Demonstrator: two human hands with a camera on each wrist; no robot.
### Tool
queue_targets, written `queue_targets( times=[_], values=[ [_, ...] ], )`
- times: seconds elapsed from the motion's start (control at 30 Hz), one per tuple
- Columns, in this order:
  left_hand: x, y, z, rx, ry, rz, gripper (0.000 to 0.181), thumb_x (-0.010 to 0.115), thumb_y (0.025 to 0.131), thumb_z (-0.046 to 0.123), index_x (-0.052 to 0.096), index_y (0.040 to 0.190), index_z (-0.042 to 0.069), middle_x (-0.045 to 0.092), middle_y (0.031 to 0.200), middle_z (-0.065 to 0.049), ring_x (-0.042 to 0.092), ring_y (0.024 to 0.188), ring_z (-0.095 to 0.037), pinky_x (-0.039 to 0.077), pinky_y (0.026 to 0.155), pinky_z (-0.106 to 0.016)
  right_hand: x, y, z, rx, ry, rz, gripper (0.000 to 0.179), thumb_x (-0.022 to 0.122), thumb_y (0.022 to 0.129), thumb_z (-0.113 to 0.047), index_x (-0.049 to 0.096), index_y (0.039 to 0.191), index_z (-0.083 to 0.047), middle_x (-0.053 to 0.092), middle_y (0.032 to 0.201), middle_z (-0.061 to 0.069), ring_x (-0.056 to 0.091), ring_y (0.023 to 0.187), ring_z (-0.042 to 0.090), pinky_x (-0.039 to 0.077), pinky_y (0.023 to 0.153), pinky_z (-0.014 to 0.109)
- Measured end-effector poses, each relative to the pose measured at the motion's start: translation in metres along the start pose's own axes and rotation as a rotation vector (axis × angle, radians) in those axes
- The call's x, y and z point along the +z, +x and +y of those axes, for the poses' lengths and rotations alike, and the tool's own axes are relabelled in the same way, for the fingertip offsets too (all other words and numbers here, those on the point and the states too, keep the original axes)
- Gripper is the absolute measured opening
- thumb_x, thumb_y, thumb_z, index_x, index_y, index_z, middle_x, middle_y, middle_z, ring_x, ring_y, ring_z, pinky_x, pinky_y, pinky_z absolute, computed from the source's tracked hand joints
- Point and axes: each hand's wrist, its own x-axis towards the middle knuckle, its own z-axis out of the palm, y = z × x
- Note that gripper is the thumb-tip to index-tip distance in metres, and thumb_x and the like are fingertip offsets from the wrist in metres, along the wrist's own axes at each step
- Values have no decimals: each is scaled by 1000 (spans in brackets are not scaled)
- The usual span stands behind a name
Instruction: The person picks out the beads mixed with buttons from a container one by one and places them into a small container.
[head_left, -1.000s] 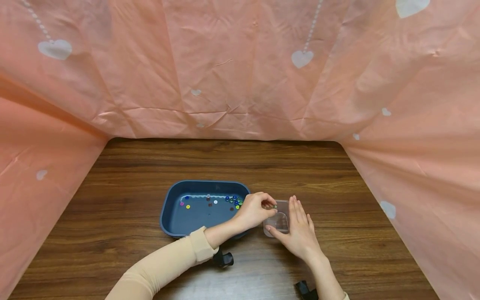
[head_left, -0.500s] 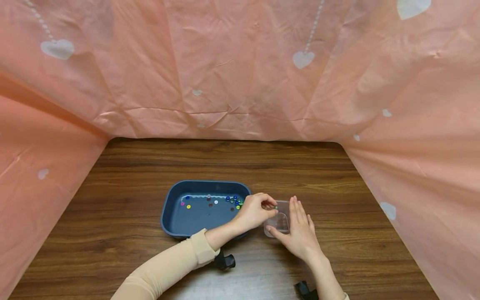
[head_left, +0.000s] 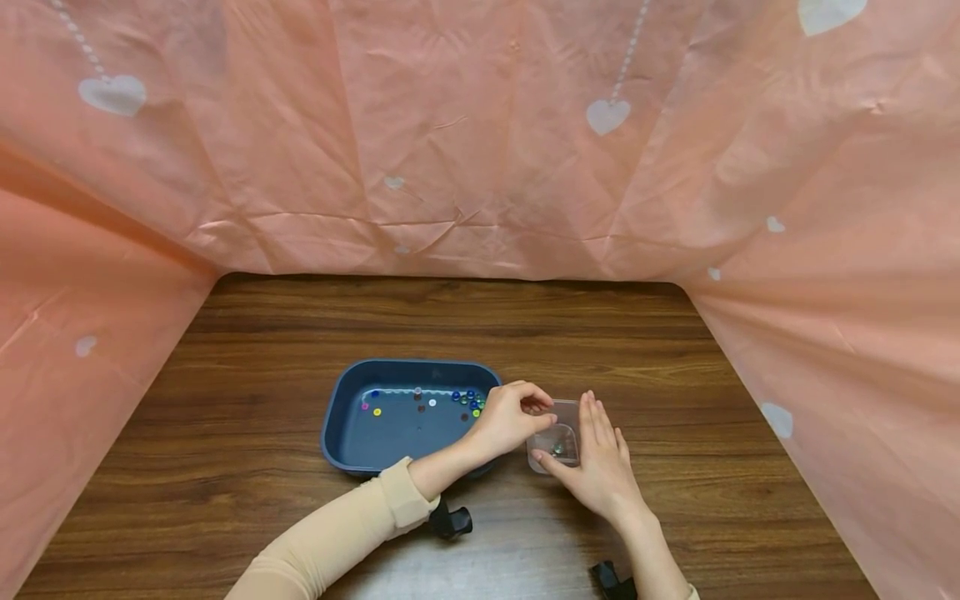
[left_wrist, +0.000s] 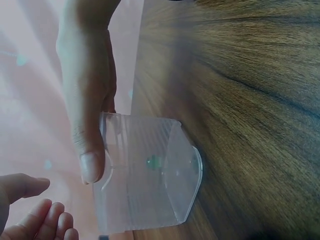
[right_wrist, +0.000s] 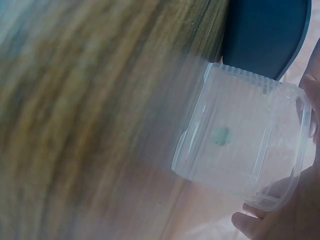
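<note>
Above the left side of the clear container: left hand, fingers bent, thumb and fingertips apart.
Right wall: right hand, straight fingers pressed together against it, thumb spread across the near side.
Inside container: green marble; whether it touches the bottom, cannot tell.
Table: container nearer the right edge than the left.
Just left: blue tray, marbles toward its far right corner, buttons scattered.

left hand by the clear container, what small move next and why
Probably move the left hand over to the blue tray for another marble: its thumb and fingers show nothing between them, a green marble is inside the clear container, and more marbles lie in the tray.
</note>
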Motion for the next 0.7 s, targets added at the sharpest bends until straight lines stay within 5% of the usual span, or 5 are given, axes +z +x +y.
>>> queue_targets(
  times=[0.7],
  values=[
    [-10, -1, 6, -11, -10, 16, 20, 70, 79, 19, 68, 95, 7, 64, 88, 0, 60, 77, -7, 48, 65, -17, -1, 0, -1, -6, -11, -5, 112, 47, 74, -75, -4, 146, -6, 4, 153, 16, 8, 139, 34, 13, 102, 64]
  ],
)
